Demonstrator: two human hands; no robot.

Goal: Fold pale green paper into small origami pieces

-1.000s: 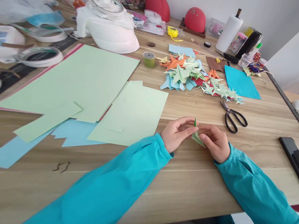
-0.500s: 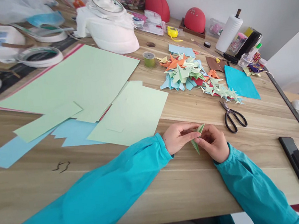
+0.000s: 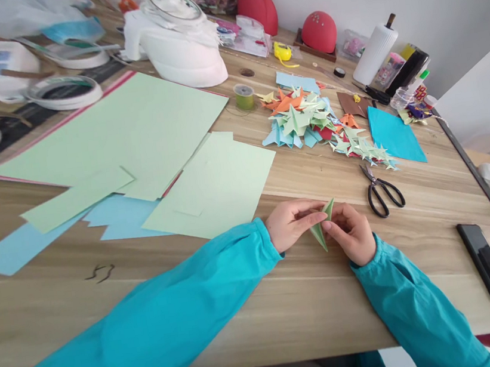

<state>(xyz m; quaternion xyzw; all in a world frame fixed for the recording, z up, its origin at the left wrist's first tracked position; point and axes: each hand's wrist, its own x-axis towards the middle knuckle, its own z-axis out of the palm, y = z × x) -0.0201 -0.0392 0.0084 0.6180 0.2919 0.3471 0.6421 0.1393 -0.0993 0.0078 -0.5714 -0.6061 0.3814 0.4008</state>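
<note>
Between my hands is a small piece of folded light green paper (image 3: 319, 236), its pointed ends sticking out above and below my fingers. My left hand (image 3: 293, 224) pinches it from the left, thumb along the near side. From the right, my right hand (image 3: 349, 233) grips it with thumb and curled fingers. Part of the paper is hidden behind the fingers. Black-handled scissors (image 3: 380, 191) lie just right of my right hand. Beyond my hands is a pile of folded paper stars and cranes-like shapes (image 3: 297, 117) in green, orange, blue and red.
Light green sheets (image 3: 222, 180) and blue paper strips (image 3: 31, 243) spread across the left. A green thread spool (image 3: 244, 97) stands behind them. A black phone (image 3: 489, 264) lies at the right, with a turquoise square (image 3: 395, 133) farther back.
The folded green paper has turned slightly in my fingers and shows more of its wider face. My hands have barely moved.
</note>
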